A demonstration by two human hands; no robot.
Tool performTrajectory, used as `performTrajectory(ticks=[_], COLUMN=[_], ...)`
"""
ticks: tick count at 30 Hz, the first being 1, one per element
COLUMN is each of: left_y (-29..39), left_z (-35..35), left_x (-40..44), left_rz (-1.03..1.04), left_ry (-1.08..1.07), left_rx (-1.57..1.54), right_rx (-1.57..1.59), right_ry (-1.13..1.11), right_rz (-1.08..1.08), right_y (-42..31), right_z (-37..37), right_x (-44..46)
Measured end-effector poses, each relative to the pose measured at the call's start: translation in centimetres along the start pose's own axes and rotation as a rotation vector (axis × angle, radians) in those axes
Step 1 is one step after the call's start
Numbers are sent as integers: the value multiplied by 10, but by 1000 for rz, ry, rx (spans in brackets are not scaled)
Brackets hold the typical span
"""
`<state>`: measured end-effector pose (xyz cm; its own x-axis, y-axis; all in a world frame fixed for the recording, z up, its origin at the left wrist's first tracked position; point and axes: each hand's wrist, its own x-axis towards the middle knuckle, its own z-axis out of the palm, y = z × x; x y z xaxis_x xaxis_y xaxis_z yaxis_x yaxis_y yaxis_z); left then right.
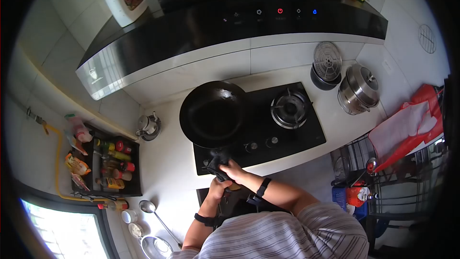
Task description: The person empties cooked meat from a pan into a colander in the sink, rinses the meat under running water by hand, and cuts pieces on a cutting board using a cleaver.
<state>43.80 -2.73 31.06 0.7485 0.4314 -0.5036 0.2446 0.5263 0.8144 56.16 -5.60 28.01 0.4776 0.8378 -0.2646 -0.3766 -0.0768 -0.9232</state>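
A black wok point(206, 120) sits over the left side of the black gas hob point(306, 136), its handle side toward me. At that near side a dark, crumpled cloth point(218, 163) is bunched up, and it hides most of the handle. My right hand point(233, 170) is closed on the cloth from the right. Just below, my left hand point(218, 189) is closed around the cloth's lower end. Both hands are close together, and a small brown, wood-like piece point(234, 187) shows beside them. What lies inside the cloth is hidden.
The range hood point(191, 31) overhangs the hob. Right of the bare burner point(291, 109) stand a steel pot point(357, 91) and a dark pot point(325, 79). A bottle rack point(136, 163), a small kettle point(149, 125) and a ladle point(148, 206) are on the left.
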Motion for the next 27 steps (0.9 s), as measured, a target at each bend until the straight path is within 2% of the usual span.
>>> performTrajectory(ticks=[1,3,5,8,9,11,13,14,16,17,19,20,21,23,24,25,26,27], left_y=[-1,-4,-13,-14,-19,-28,-49,-58,-42,-28,-18,-5,8,5,22,27,44,55], left_z=[3,9,9,17,19,25,23,19,35,47,66,79,91,104,126,134,137,148], left_x=[0,0,5,-5,-11,-30,-53,-71,-99,-110,-114,-108,-99,-65,-47,-26,-15,-3], left_rz=[-12,-9,40,60,84,53,4,-78,-234,-307,-304,-249,-192,-69,32,99,-49,-58], left_ry=[6,111,120,260,266,257,243,221,167,131,120,90,57,-37,-130,-244,-310,-383], left_rx=[-4,-35,-56,-19,-55,-137,-81,-2,142,208,163,236,311,423,336,383,588,494], right_rx=[4,-185,-298,-610,-747,-539,-582,-564,-344,-117,-48,-280,-110,-98,-15,67,128,253], right_ry=[-1,-161,-209,-286,-257,-259,-265,-263,-450,-492,-607,-701,-795,-786,-749,-709,-501,-486], right_rz=[14,150,116,120,173,-62,183,213,585,625,764,885,722,663,623,578,403,337], right_y=[-6,-27,-31,-47,-12,25,-10,-22,-31,-54,-53,-47,-85,-61,-82,-105,-105,-120], right_z=[-3,-9,-13,-24,-32,-50,-67,-76,-105,-112,-132,-145,-147,-162,-165,-169,-179,-194], right_x=[-2,-4,1,-2,7,0,-33,-48,-66,-80,-91,-86,-96,-101,-101,-100,-99,-95])
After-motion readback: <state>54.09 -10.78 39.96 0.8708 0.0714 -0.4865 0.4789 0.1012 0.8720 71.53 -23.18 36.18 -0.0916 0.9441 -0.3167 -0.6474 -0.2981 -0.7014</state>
